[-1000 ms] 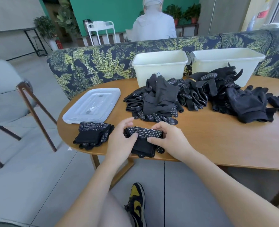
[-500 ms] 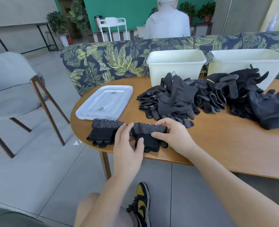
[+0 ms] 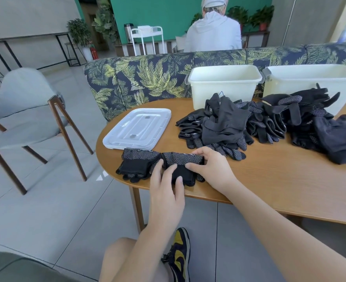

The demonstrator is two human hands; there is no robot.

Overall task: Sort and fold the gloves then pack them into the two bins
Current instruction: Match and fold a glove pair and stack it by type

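Both hands, left hand; right hand, press folded glove.

- Premises: an indoor lounge or café-style common area, not a private home or workshop.
- Seating: a long upholstered bench in a dark palm-leaf print runs behind an oval wooden table; a grey padded chair on angled wooden legs stands apart to the left.
- Floor: large grey tiles throughout.
- Walls: a green feature wall at the rear, grey elsewhere.
- Furnishings: several potted plants, a white metal trolley with a steel flask beside it, black-framed side tables.
- Occupancy: a second person in a light hooded top sits beyond the bench, back turned.
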